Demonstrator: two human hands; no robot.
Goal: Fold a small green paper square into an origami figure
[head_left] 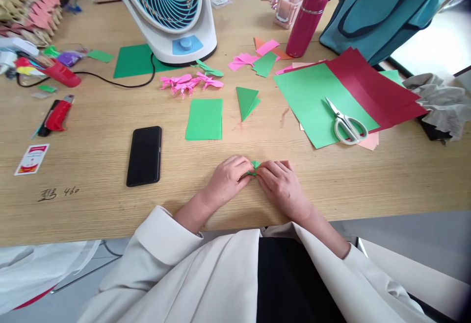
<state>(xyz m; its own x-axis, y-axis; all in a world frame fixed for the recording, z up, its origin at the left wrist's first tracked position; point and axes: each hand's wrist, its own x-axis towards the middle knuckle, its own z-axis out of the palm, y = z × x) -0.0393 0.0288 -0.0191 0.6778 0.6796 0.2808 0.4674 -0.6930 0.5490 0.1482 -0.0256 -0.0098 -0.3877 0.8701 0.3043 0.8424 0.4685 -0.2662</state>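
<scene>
Between my two hands, close to the table's front edge, is a small folded piece of green paper [255, 164], mostly covered by fingers. My left hand [232, 176] pinches its left side, and my right hand [278, 182] pinches the right side. Beyond them lie a stack of green paper rectangles [204, 119] and a green paper folded into a triangle [247, 101]. Farther back sit several pink folded paper figures [184, 84] and a green folded figure [209, 69].
White-handled scissors [348, 127] rest on green and red sheets [382, 92] at right. A black phone [144, 156] lies left of my hands. A fan [169, 9], a red flask [308, 21] and a teal bag [386, 14] stand behind. A red utility knife [59, 114] lies far left.
</scene>
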